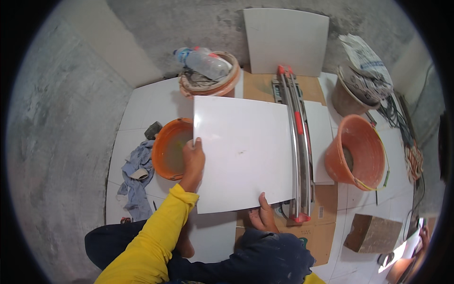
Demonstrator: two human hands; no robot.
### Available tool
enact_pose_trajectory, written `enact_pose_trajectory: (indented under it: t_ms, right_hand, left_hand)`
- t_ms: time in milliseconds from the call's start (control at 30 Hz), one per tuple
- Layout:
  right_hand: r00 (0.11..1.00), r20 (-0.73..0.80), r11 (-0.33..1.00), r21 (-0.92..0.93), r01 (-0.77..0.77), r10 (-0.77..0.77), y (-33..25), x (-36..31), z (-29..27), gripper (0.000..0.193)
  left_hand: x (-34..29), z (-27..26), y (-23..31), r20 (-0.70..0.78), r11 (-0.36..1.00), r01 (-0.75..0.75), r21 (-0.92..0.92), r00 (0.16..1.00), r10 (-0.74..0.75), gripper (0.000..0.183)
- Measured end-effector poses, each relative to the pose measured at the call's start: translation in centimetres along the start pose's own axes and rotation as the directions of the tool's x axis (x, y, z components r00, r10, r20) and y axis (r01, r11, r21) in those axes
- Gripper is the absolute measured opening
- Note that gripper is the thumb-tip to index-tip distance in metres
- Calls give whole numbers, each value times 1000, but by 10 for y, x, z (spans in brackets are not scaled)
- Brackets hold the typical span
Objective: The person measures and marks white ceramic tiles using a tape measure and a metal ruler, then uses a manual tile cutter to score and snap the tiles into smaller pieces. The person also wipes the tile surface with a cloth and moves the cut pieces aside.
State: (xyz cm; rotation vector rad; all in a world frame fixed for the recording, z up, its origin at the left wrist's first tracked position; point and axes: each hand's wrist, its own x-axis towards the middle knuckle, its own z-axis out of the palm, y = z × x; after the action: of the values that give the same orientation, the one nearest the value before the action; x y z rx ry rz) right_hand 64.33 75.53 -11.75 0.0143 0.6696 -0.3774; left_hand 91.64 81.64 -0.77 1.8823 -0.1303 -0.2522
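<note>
A large white square tile (pixel 243 156) lies in front of me, tilted slightly. My left hand (pixel 191 161) grips its left edge, near the orange bucket. At the tile's near edge, my right hand (pixel 264 217) is closed on the rim, thumb on the upper face and fingers partly hidden beneath. Along the tile's right side runs a manual tile cutter (pixel 299 142) with two metal rails and red end pieces. Whether the tile's right edge sits under the rails I cannot tell. Below the cutter is a cardboard sheet (pixel 321 236), partly covered.
An orange bucket of murky water (pixel 171 151) and a blue-grey cloth (pixel 138 177) are at left. Another tile (pixel 286 42) leans on the back wall. Bottles top a bucket (pixel 213 87). At right are a tilted bucket (pixel 357 151), a sack-filled bucket (pixel 350 94) and a box (pixel 372 234).
</note>
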Motion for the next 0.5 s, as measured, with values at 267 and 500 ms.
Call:
enact_pose_trajectory:
  t_ms: [267,500]
  right_hand:
    - [1000,23,999,38,-1,0,4,14,-11,35]
    - [1000,2,998,-62,13,-13,-5,15,-27,38]
  left_hand:
    - [23,3,-4,70,997,-18,74,997,12,43]
    - [139,-39,22,209,996,-43,81,978,26,39]
